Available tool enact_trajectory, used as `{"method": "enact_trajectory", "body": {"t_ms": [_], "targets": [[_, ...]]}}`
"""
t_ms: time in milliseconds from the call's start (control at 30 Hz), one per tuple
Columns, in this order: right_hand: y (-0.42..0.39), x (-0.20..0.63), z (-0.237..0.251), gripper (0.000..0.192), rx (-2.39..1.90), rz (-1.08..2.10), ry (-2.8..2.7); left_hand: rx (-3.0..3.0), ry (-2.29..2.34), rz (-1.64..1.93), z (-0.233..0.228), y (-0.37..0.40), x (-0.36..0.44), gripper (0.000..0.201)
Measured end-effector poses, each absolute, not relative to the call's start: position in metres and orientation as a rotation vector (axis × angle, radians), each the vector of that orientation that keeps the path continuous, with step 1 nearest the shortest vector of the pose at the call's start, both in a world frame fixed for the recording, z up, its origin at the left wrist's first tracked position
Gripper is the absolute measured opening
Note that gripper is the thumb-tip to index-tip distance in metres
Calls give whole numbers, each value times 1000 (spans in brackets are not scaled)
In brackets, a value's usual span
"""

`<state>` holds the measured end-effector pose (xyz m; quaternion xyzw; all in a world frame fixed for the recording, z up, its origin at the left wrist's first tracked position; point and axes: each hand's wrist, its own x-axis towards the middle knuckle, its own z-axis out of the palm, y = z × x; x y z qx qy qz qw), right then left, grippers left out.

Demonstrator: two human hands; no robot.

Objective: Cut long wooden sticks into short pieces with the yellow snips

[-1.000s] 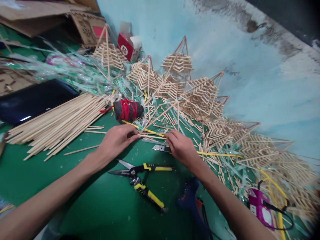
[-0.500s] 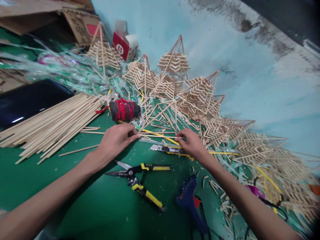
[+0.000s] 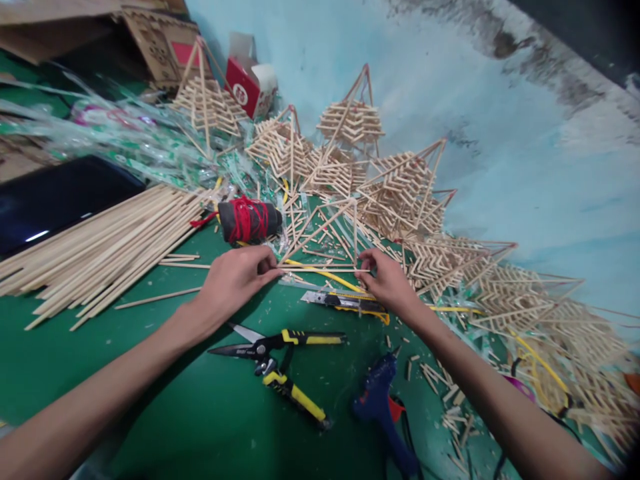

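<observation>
My left hand point(image 3: 235, 279) pinches the left end of a few thin wooden sticks point(image 3: 320, 269) held level just above the green table point(image 3: 165, 400). At the sticks' right end, my right hand point(image 3: 389, 280) grips them between fingers and thumb. Right behind the sticks stands a triangular stick frame point(image 3: 325, 230). A yellow utility knife point(image 3: 350, 302) lies under my right hand. Yellow-handled snips point(image 3: 280, 357) lie open near my left forearm.
A big bundle of long sticks point(image 3: 100, 250) lies at left by a black case point(image 3: 55, 200). A spool of red thread point(image 3: 247, 221) sits behind my left hand. Several finished stick pyramids point(image 3: 400, 187) line the blue wall. A blue glue gun point(image 3: 380, 407) lies near the front.
My right hand slid rightward along the sticks, from near the middle to their right end, uncovering the utility knife. The left hand stayed put.
</observation>
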<state>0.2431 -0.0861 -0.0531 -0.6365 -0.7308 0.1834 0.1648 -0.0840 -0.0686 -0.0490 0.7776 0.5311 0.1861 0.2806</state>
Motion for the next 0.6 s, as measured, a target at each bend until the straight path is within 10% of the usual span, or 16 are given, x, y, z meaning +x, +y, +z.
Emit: {"method": "enact_trajectory", "body": {"t_ms": [600], "targets": [[-85,248,-55,9,-1756,400,-2165,2070,1367,551,-56,-68,-82,36]]}}
